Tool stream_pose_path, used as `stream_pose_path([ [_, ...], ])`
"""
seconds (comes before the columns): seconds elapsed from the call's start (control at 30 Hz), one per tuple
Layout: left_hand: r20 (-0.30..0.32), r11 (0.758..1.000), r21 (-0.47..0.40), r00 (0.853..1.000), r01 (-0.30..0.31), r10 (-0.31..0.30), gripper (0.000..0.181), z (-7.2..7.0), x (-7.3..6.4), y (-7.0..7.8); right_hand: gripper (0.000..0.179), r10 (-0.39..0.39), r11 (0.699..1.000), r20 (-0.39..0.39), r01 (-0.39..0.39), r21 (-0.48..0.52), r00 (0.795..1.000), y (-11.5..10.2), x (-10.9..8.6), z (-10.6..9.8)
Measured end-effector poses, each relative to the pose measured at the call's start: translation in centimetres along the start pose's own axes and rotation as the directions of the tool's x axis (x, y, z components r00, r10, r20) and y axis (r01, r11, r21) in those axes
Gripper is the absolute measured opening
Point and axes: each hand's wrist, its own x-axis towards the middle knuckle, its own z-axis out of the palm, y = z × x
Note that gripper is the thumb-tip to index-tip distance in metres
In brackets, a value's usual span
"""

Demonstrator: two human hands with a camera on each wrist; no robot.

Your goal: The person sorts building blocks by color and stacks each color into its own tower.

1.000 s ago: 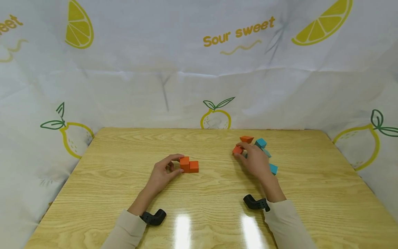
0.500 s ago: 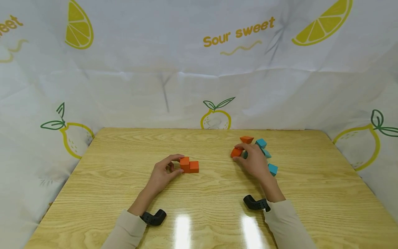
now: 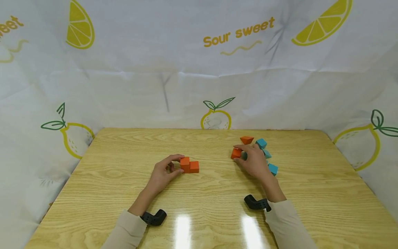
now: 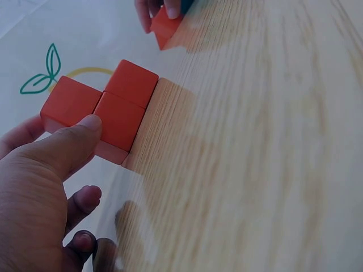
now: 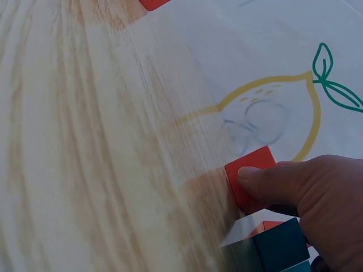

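Observation:
Two orange cubes stand stacked near the middle of the table, with a third orange cube against the lower one's right side. My left hand holds the stack, thumb on the near side and index finger on the far side. In the left wrist view the thumb lies across the near faces of the stacked cubes. To the right, my right hand pinches another orange block between thumb and fingers, low over the table. Its thumb covers part of that block in the right wrist view.
An orange triangular block lies just behind the right hand. Around that hand are several teal blocks, including one at the back and one nearer; the hand partly hides others. A white printed cloth hangs behind the table.
My right hand has shifted slightly left and nearer, and the orange block in its fingers has turned. The left hand and the stacked cubes have stayed in place.

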Motion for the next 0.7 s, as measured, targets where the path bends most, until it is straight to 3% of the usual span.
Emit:
stream_pose_path([
  [0.7, 0.002, 1.0, -0.015, 1.0, -0.004, 0.004, 0.047, -0.03, -0.03, 0.06, 0.038, -0.015, 0.999, -0.001, 0.015, 0.038, 1.0, 0.06, 0.17, -0.67],
])
